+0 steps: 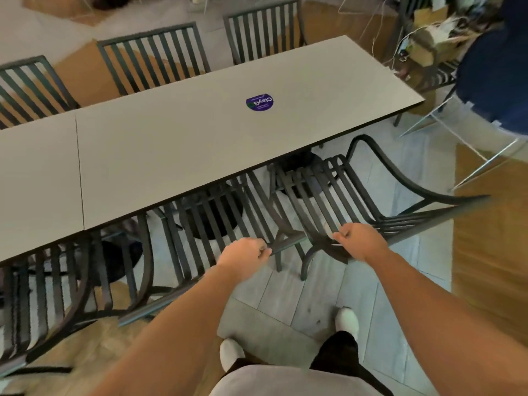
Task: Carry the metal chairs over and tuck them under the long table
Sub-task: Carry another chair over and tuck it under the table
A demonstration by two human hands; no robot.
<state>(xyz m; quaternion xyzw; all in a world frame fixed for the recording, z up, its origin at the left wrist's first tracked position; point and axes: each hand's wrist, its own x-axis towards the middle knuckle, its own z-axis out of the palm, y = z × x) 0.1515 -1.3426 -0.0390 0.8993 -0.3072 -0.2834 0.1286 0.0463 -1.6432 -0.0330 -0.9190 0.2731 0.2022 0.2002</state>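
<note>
We grip two dark slatted metal chairs [323,192] at the long grey bench [183,138], left fingers [261,250] and right fingers [340,235] clamped on their backs; next, push both under

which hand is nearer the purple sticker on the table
Right. The right hand grips a chair back almost straight below the purple sticker. The left hand grips the neighbouring chair's top rail, slightly further from it.
</note>
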